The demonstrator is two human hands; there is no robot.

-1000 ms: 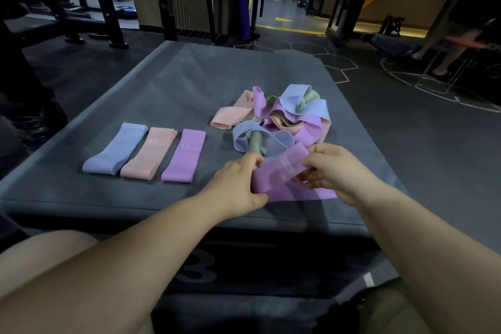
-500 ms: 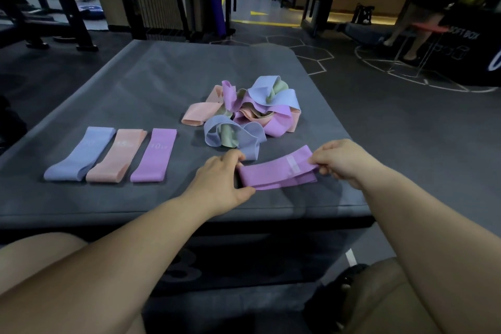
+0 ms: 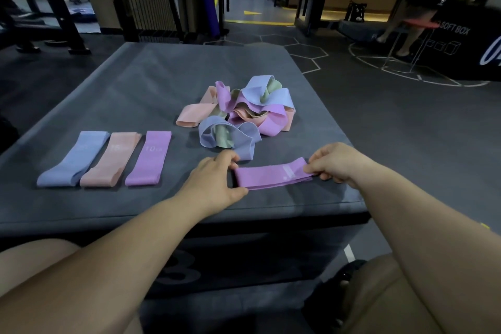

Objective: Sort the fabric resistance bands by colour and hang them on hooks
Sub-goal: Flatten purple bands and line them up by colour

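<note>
Between left grip (image 3: 214, 182) and right grip (image 3: 336, 161), purple band (image 3: 271, 176), ends pinched by both.

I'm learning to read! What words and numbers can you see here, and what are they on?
"10": flat purple band; the small letters after it are blurred.
"15", faint: flat peach band.
"SOFT BOX": black box, far right.
"3": front of the padded platform.
Too faint to read: print on the flat blue band; white mark on the near purple band.
</note>
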